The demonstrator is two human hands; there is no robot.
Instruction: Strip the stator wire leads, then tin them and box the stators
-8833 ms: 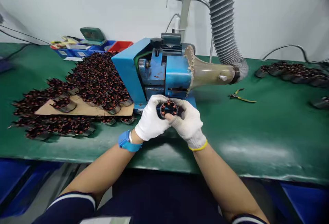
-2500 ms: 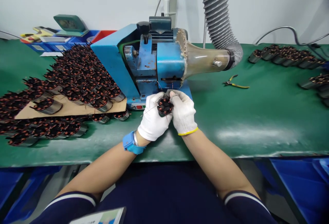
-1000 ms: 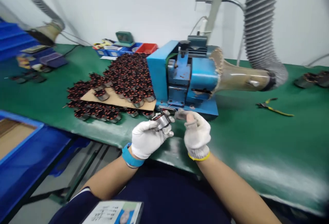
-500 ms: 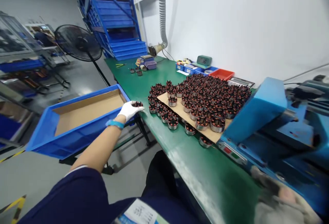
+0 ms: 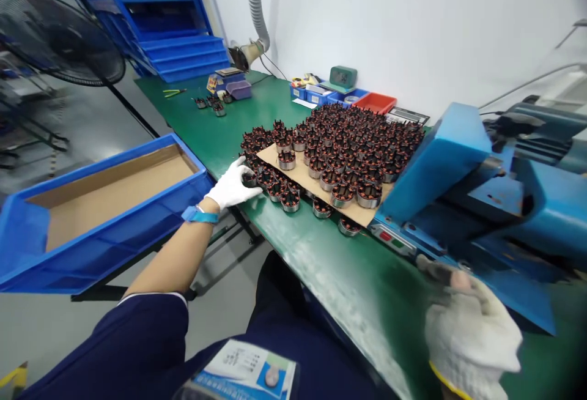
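Observation:
My left hand (image 5: 232,184), in a white glove with a blue wristband, reaches out to the near left edge of a big pile of copper-wound stators (image 5: 342,143). Its fingers curl round one stator (image 5: 250,178) that sits among the others on the green bench (image 5: 321,259). Part of the pile rests on a cardboard sheet (image 5: 302,170). My right hand (image 5: 468,326), also gloved, lies low at the bottom right on the bench beside the blue machine (image 5: 458,167). Its fingers point forward, loosely stretched, and nothing shows in them.
A blue bin lined with cardboard (image 5: 27,265) stands left of the bench, beyond the gap. A floor fan (image 5: 59,39) and blue stairs (image 5: 183,45) are behind it. Small blue and red trays (image 5: 367,101) line the wall. A badge (image 5: 247,369) hangs at my chest.
Both hands held one stator at the machine; my head then swung left. My left hand carried the stator out to the pile's left edge, while the right stayed by the machine.

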